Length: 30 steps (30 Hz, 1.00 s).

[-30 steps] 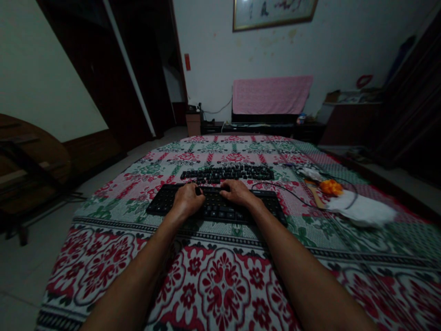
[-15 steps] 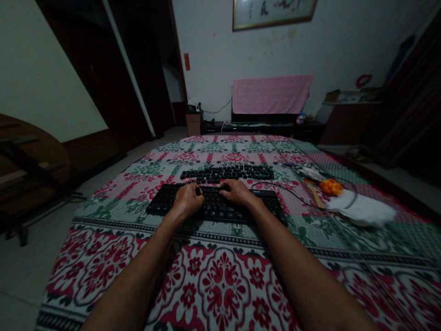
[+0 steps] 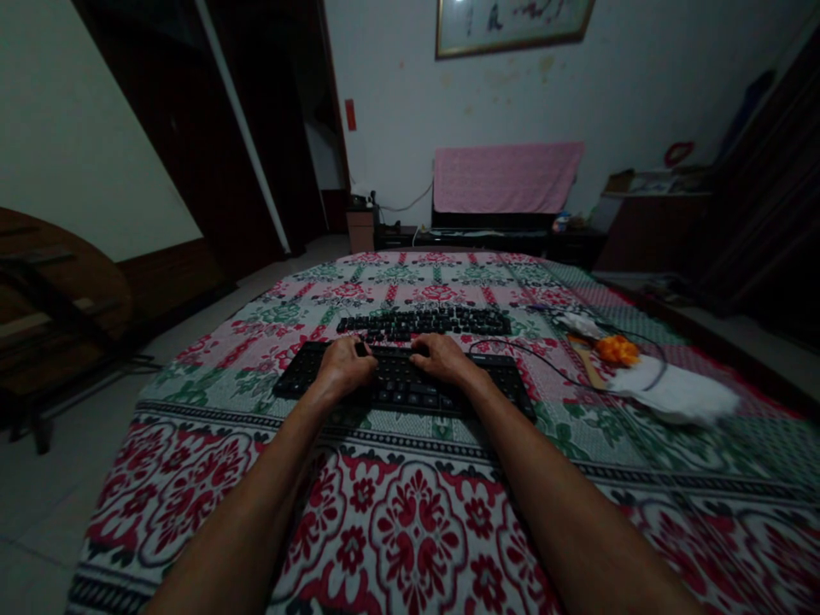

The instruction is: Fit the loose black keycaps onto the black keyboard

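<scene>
Curling over the black keyboard (image 3: 402,376) on the flowered tablecloth (image 3: 416,517), left hand (image 3: 344,367) and right hand (image 3: 441,357) bend their fingers, grasp impossible to tell, with loose keycaps (image 3: 426,322) strewn just beyond!

Single head-worn view, looking forward and down over both forearms (image 3: 256,504); patterned cloth (image 3: 419,530) close, computer keyboard (image 3: 410,395) mid-range, framed picture (image 3: 512,26) far off, cropped at top.

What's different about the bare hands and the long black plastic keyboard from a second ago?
The left hand has shifted slightly left over the keyboard. The right hand, the keyboard and the small black loose keycaps beyond it stayed put.
</scene>
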Motion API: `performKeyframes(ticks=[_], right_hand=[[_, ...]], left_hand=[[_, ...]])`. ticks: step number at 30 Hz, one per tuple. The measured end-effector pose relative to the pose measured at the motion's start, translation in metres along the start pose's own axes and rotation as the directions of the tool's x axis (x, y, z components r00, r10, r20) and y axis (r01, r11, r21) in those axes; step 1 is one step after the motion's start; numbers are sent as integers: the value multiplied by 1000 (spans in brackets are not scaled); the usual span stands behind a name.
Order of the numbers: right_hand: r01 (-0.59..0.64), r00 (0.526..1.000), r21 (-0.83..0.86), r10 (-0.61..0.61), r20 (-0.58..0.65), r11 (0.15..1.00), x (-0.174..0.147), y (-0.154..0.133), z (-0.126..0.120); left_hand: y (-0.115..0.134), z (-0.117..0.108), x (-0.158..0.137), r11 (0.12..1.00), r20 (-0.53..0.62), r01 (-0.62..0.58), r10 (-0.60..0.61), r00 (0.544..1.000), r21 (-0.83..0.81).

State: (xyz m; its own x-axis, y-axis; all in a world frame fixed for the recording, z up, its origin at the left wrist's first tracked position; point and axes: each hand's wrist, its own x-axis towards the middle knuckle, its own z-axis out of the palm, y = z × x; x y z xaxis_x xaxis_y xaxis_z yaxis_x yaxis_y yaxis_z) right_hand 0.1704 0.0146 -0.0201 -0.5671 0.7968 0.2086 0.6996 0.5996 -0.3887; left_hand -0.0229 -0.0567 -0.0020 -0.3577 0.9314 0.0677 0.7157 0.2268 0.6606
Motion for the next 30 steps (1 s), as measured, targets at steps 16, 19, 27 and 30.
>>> performKeyframes(ticks=[16,19,27,30], right_hand=[[142,988,338,-156,14,931,-5,-48,1],[-7,999,383,-8,38,924,-4,-51,1],[-258,966,554,228,123,792,0,-52,4],[-306,947,553,306,96,775,1,-54,7]], left_hand=[[16,-10,-9,991,-75,-84,76,994,-105],[16,-6,-9,980,-118,-118,100,988,-162],[21,4,-17,959,-225,-234,196,954,-159],[29,6,-27,959,-254,-251,213,943,-128]])
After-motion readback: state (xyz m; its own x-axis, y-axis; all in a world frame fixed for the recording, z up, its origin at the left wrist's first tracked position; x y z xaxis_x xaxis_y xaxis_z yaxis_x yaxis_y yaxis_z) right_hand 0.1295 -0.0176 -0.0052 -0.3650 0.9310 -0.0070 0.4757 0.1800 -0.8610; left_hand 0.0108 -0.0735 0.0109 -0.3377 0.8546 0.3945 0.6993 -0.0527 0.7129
